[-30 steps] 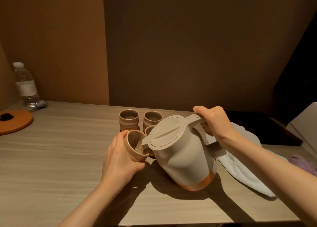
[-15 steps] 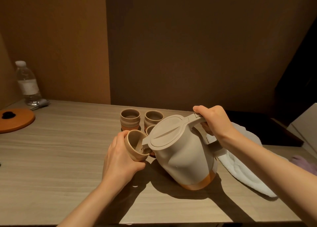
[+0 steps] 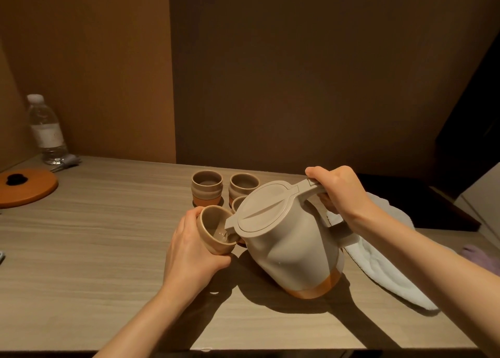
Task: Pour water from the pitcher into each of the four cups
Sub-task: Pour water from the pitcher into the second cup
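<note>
Table point(image 3: 94, 249): pale wood-grain top, set against brown wall panels point(image 3: 89, 68). At 10 o'clock, a clear bottle point(image 3: 46, 130) with white cap stands upright in the far left corner, a small greyish item point(image 3: 69, 161), too blurred to identify, just beside its base; an orange disc point(image 3: 28, 187) bearing a small black object point(image 3: 16, 179) lies flat near it. At 3 to 4 o'clock, a white towel point(image 3: 384, 274) lies on the table, with a purple cloth point(image 3: 481, 255) at the right edge.
</note>
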